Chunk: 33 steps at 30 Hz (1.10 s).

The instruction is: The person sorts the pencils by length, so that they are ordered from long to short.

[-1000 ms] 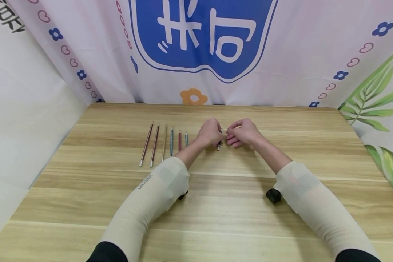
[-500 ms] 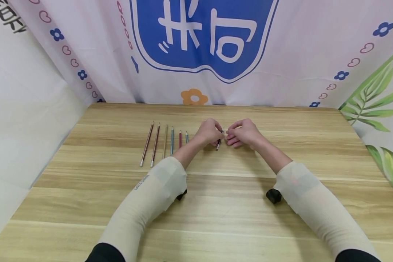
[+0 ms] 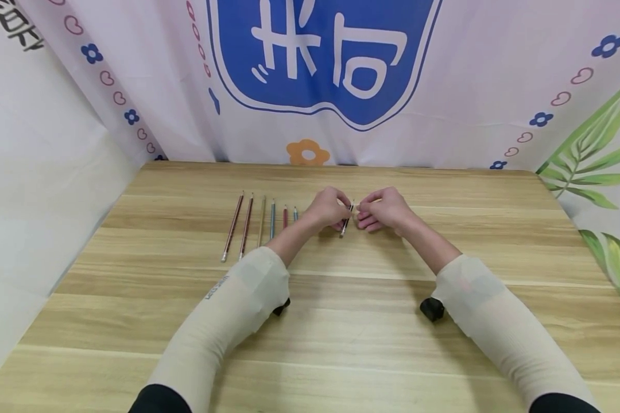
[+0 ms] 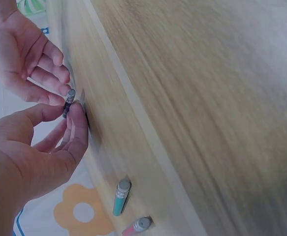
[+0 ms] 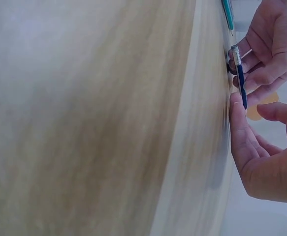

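My left hand [image 3: 326,207] pinches a dark pencil [image 3: 347,222] between thumb and fingers, its silver eraser end pointing back toward me. In the left wrist view the eraser end of that pencil [image 4: 69,98] stands up between the fingertips. Close on its right is my right hand [image 3: 387,209], fingers loosely bent. The right wrist view shows this right hand [image 5: 261,162] with thumb and fingers apart, its fingertips right by the lower end of the dark blue pencil [image 5: 240,78].
Left of the hands lies a row of pencils: two dark red pencils [image 3: 232,226], a wood-coloured pencil [image 3: 261,221], a blue-green pencil [image 3: 272,218], a red pencil [image 3: 285,215] and a teal pencil [image 3: 295,213]. My left forearm hides some lower ends. A printed curtain [image 3: 444,132] hangs behind the wooden table [image 3: 372,344].
My left forearm has swung a little to the left. The dark pencil has tilted slightly, its eraser end shifting left and more of it showing. The right hand stays in place.
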Each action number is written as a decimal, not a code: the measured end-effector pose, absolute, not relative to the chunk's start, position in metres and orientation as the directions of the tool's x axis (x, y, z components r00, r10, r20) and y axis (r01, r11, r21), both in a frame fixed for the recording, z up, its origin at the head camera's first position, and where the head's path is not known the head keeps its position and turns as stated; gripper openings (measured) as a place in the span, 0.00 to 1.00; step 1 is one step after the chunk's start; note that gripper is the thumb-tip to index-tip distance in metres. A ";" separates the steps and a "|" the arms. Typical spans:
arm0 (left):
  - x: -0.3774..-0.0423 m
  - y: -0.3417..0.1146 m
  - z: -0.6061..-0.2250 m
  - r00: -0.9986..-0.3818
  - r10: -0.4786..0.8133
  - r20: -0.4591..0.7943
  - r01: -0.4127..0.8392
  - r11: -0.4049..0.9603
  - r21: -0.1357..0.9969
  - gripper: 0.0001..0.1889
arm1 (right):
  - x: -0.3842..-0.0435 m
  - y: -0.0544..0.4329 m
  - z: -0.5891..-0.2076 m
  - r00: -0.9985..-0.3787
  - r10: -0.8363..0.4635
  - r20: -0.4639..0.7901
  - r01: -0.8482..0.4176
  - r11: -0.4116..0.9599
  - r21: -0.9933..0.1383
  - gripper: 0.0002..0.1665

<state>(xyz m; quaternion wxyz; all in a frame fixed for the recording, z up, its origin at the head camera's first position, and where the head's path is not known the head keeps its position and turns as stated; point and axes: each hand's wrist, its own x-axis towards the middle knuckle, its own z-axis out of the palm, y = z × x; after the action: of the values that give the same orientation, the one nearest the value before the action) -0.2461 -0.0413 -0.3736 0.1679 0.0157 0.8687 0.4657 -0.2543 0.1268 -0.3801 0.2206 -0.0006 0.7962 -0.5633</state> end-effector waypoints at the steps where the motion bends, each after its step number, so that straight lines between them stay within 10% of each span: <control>1: -0.246 -0.042 -0.373 -0.942 0.185 -0.278 -0.130 0.565 0.815 0.12 | -0.254 0.127 -0.380 -0.902 -0.252 -0.352 0.249 0.362 -0.898 0.19; 33: -0.242 -0.061 -0.371 -0.926 0.206 -0.317 -0.203 0.436 0.877 0.14 | -0.252 0.114 -0.383 -0.899 -0.295 -0.324 0.238 0.293 -0.926 0.18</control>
<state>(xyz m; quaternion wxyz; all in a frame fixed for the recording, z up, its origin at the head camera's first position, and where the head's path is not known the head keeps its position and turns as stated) -0.2422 -0.0606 -0.3707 0.1925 0.0011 0.8253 0.5309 -0.2518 0.1136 -0.3831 0.2241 -0.0184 0.7721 -0.5944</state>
